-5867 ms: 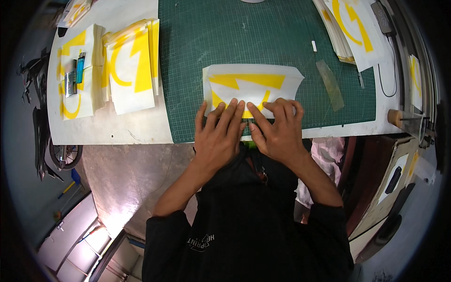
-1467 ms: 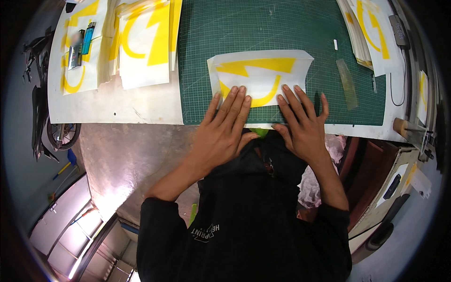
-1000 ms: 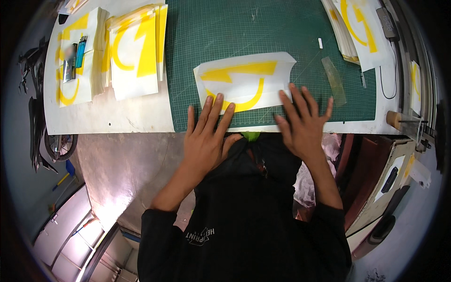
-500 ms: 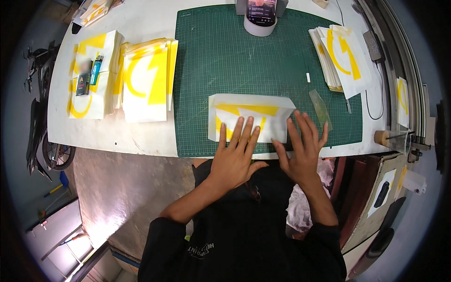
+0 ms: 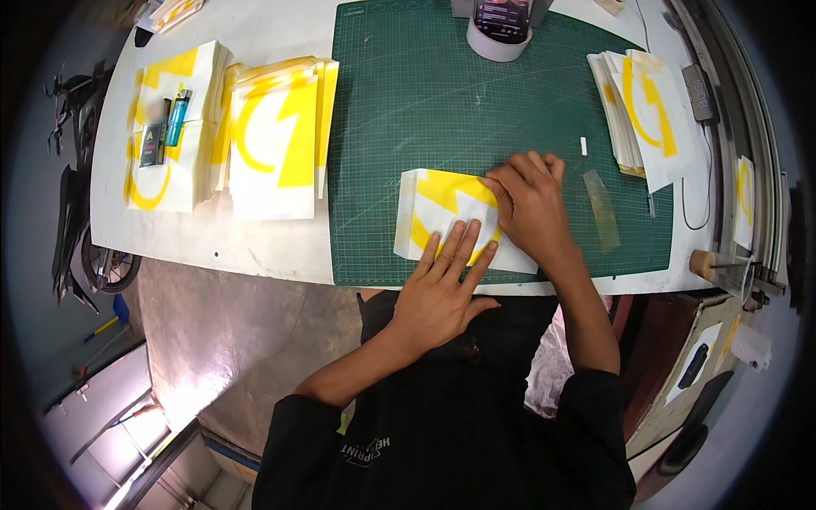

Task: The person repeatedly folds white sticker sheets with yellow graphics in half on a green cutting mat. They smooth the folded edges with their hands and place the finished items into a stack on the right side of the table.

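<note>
A folded white-and-yellow paper sheet (image 5: pixel 455 189), shaped like an envelope, lies near the front edge of the green cutting mat (image 5: pixel 408 93). A narrow white flap stands out along its left side. My left hand (image 5: pixel 442 293) rests flat on the lower part of the sheet, its fingers stretched and slightly apart. At the sheet's upper right edge my right hand (image 5: pixel 535 208) is closed, thumb and curled fingers pinching the paper. That hand covers most of the sheet's right end; a white part shows below it.
Stacks of printed paper (image 5: pixel 276 140) stand left of the mat, with a teal lighter (image 5: pixel 178 117) and a dark small box (image 5: pixel 152 144) on one. Another stack (image 5: pixel 646 110) is at right. A translucent strip (image 5: pixel 602 211) lies near my right hand. A phone (image 5: pixel 501 21) stands at the back.
My right hand has gone from spread fingers to a pinch at the sheet's upper right edge. The pale upper flap no longer shows, and more yellow print is visible. My left hand stays flat.
</note>
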A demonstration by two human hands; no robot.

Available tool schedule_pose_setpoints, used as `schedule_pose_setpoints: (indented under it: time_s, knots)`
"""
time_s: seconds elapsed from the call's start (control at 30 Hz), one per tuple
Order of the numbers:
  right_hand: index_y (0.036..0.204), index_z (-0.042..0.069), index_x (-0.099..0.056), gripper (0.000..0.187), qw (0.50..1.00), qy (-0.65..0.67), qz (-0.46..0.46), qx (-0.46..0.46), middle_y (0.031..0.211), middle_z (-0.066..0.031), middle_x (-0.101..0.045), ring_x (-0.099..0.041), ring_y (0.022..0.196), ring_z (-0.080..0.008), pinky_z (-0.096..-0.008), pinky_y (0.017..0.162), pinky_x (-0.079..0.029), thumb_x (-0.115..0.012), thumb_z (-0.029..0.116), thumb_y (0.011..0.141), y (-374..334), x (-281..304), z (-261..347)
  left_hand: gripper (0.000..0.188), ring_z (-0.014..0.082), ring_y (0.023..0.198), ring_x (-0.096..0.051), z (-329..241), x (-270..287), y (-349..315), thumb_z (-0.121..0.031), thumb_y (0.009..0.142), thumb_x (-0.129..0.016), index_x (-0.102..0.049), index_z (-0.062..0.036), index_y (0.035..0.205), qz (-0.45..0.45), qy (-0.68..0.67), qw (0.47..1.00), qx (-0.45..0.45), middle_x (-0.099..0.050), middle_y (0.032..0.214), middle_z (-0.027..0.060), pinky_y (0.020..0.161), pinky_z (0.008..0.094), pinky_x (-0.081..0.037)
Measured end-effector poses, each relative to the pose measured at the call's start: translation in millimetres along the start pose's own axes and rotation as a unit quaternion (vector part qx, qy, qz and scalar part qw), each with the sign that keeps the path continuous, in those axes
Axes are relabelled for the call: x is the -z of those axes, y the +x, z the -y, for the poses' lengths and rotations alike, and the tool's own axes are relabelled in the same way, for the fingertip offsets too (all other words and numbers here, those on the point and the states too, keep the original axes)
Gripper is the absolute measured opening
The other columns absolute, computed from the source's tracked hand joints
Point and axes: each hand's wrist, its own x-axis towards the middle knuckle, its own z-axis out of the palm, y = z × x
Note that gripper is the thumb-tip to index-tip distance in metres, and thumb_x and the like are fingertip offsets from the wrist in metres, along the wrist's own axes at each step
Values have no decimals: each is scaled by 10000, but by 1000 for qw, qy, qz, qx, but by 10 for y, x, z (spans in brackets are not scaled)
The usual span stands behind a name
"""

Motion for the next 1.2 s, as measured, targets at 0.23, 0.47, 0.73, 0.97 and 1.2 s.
schedule_pose_setpoints:
  time_s: [0.23,0.47,0.73,0.97,1.2]
  knots:
    - [926,105,-739,105,996,-52,-61,-25,967,-37,-625,-587,943,-246,-490,939,-353,-815,157,876,-75,-109,20,521,307,1447,-538,117,87,124,-190,1006,-629,-579,-53,1506,-68,83,994,24,-557,1570,163,1107,479,-425]
    - [934,111,-745,131,996,-49,-68,-41,969,-31,-627,-595,941,-242,-485,935,-343,-834,181,868,-100,-117,6,778,337,1608,-301,446,298,290,-484,1003,-624,-426,-35,1607,-32,81,995,55,-361,1708,176,1287,649,-171]
    - [1185,94,-722,334,989,-143,-3,-38,1218,-77,-656,-617,1156,-263,-586,1091,-337,-785,296,926,-163,47,221,856,318,1621,-277,536,387,318,-584,1013,-555,-367,-32,1640,-17,100,993,52,-332,1731,153,1266,711,-99]
    - [1546,-29,-491,771,989,23,139,-37,1660,-186,-436,-343,1586,-324,-717,1251,-174,-599,523,1017,-417,-120,681,843,289,1612,-305,562,342,355,-588,1007,-555,-413,-29,1621,-24,103,993,44,-360,1723,133,1287,672,-101]
    - [1539,-34,-496,723,970,-164,155,-92,1652,-183,-444,-371,1570,-322,-743,1246,-95,-582,495,1054,-847,459,56,882,337,1616,-282,527,356,313,-605,1028,-533,-334,-11,1648,-20,124,991,43,-319,1733,170,1281,676,-82]
